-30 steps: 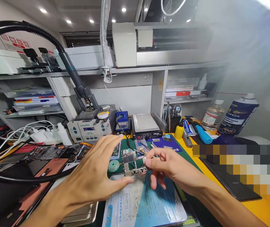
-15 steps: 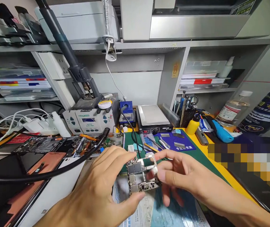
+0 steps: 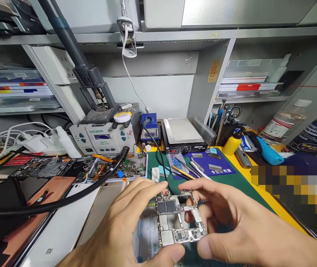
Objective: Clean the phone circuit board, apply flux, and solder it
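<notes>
A small phone circuit board with metal shields and chips is held up in front of me over the green mat. My left hand pinches its left edge between thumb and fingertips. My right hand grips its right edge, thumb under the bottom corner and fingers curled over the top. Both hands are closed on the board.
A rework station with a black hose, a blue tip cleaner and a hot plate stand behind. Tweezers, a parts tray, opened phones, a yellow bottle and a tool cup lie around.
The view has tipped down and closer. Both hands have brought the board nearer to me and lower, and my right fingers now wrap its right edge more fully.
</notes>
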Demonstrator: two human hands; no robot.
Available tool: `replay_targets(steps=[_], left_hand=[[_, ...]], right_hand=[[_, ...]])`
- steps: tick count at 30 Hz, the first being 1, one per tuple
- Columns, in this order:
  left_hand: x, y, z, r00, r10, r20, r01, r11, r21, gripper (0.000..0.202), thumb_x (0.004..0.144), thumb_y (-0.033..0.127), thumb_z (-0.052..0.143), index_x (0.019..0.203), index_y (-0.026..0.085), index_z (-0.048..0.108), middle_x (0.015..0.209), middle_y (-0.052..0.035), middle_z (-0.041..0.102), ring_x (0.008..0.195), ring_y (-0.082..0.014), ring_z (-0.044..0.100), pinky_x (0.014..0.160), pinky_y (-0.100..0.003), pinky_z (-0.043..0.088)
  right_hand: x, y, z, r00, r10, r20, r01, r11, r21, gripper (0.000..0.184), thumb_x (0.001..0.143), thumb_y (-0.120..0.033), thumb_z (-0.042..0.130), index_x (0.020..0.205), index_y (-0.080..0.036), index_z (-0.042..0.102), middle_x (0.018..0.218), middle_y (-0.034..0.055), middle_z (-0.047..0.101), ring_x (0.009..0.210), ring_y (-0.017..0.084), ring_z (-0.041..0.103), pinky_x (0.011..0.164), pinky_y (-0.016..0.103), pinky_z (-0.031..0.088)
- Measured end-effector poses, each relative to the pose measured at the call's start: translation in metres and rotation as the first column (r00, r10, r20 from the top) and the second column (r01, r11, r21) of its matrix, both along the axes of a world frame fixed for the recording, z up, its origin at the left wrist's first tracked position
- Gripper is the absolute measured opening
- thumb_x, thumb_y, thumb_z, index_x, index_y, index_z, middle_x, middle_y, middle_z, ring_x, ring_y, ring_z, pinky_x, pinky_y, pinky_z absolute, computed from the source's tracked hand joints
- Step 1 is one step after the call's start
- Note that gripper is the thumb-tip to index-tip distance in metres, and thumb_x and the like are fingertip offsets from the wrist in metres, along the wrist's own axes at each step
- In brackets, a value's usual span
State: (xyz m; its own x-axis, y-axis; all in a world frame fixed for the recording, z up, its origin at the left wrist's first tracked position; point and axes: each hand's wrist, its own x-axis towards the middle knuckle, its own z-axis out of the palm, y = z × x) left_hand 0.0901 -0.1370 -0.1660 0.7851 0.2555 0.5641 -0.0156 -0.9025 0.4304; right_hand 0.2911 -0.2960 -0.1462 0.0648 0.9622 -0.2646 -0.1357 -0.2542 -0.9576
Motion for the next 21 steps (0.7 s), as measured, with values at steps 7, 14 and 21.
replay_targets(steps=[7, 14, 21], left_hand=[[0.001, 0.004, 0.007, 0.998, -0.066, -0.005, 0.065, 0.984, -0.165, 0.06, 0.085, 0.044, 0.066, 0.142, 0.027, 0.056, 0.119, -0.0073, 0.074, 0.106, -0.0287, 0.074, 0.086, -0.038, 0.065], [0.003, 0.002, 0.009, 0.999, -0.012, -0.05, 0.004, 0.989, -0.149, 0.054, 0.088, 0.052, 0.062, 0.136, 0.027, 0.064, 0.11, -0.0043, 0.079, 0.095, -0.0289, 0.078, 0.08, -0.036, 0.069], [0.002, 0.004, 0.004, 0.999, -0.034, -0.039, 0.026, 0.984, -0.178, 0.05, 0.085, 0.052, 0.066, 0.131, 0.031, 0.067, 0.102, -0.0024, 0.08, 0.089, -0.0292, 0.079, 0.077, -0.038, 0.07]], right_hand=[[0.005, 0.0, 0.001, 0.997, 0.044, -0.065, -0.043, 0.999, 0.021, 0.065, 0.079, -0.035, 0.09, 0.132, -0.024, 0.054, 0.111, 0.0054, 0.059, 0.094, 0.019, 0.06, 0.074, 0.028, 0.047], [0.005, 0.0, 0.007, 0.997, 0.042, -0.066, -0.043, 0.999, -0.028, 0.067, 0.073, -0.036, 0.094, 0.127, -0.023, 0.058, 0.105, 0.0037, 0.057, 0.097, 0.02, 0.056, 0.08, 0.029, 0.046], [0.006, 0.002, 0.011, 0.992, 0.057, -0.109, -0.065, 0.996, -0.067, 0.067, 0.07, -0.04, 0.095, 0.125, -0.022, 0.06, 0.104, 0.004, 0.059, 0.09, 0.018, 0.052, 0.076, 0.027, 0.042]])
